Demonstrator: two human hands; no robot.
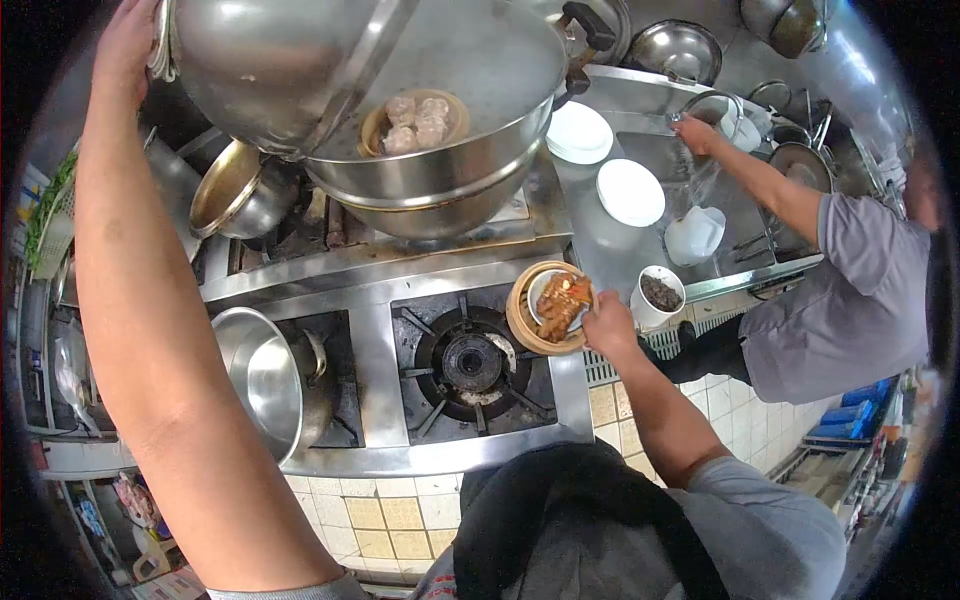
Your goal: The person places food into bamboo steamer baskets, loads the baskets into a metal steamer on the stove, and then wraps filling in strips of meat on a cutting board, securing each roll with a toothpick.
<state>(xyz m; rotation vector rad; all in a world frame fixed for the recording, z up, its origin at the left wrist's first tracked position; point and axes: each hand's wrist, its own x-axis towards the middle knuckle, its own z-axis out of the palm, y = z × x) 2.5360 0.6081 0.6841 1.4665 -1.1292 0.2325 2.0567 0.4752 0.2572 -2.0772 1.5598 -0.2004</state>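
Note:
My left hand [125,50] is raised at the upper left, closed on the large domed steel lid [260,75] with a folded cloth [161,45] at its edge; its fingers are partly hidden. The lid is tilted over the steel steamer pot [450,175]. Inside that pot, a small bamboo steamer [457,112] holds several pale dumplings [430,125]. My right hand [610,325] grips the rim of another bamboo steamer basket [520,325]. In this basket sits a white bowl [535,290] of brown, saucy food [562,305], held beside the bare burner.
A gas burner [472,362] lies below, with a steel pot [262,375] to its left. At the right, a co-worker's hand [695,135] is over the sink [650,150]. White plates [630,193] and a white tub [658,315] of dark food are nearby.

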